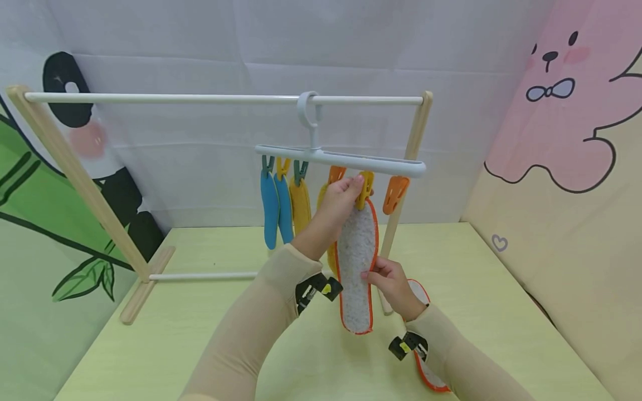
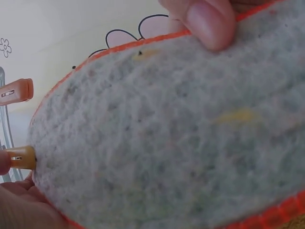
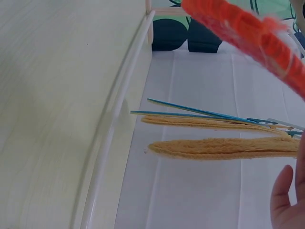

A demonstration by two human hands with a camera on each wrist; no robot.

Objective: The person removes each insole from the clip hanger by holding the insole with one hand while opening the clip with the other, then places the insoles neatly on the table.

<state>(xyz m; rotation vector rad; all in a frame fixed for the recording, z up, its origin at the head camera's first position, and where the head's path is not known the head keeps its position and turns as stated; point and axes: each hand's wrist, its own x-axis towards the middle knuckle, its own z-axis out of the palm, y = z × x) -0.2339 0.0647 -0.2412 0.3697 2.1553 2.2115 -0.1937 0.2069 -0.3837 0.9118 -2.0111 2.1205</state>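
Observation:
A grey felt insole (image 1: 357, 262) with an orange stitched edge hangs upright below the pale hanger (image 1: 346, 160). At its top sits a yellow clothespin (image 1: 365, 189), which my left hand (image 1: 341, 203) pinches between thumb and fingers. My right hand (image 1: 393, 281) pinches the insole's right edge about halfway down, the thumb lying on the grey face. The left wrist view shows the yellow clothespin (image 2: 21, 157) right at the rounded end of the insole (image 2: 143, 129), with the right thumb (image 2: 212, 24) over the orange border.
Blue insoles (image 1: 270, 209) and yellow insoles (image 1: 300, 206) hang from clothespins farther left. An orange clothespin (image 1: 395, 195) hangs at the hanger's right end. The hanger hooks over the rack's white bar (image 1: 200, 99). Another orange-edged insole (image 1: 432, 379) lies on the table beneath my right forearm.

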